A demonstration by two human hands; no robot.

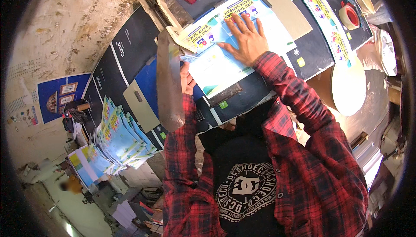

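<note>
One printed sheet (pixel 232 67) slants, long axis rising rightward; right hand (pixel 249 41) spread wide atop; left hand (pixel 187 81): grip, I cannot tell.

Right grip (pixel 246 40), splayed, is lying flat on blue-and-white printed sheet (pixel 216 64). Left grip (pixel 187 80) is showing beside brown bar (pixel 168 81), partly hidden. Fanned printed stack (pixel 119 135) is lying at left; tape roll (pixel 345 17) is sitting on counter (pixel 318 55).

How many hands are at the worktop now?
2. The right hand lies spread on the printed sheet; the left hand is beside the brown lever, partly hidden.
</note>
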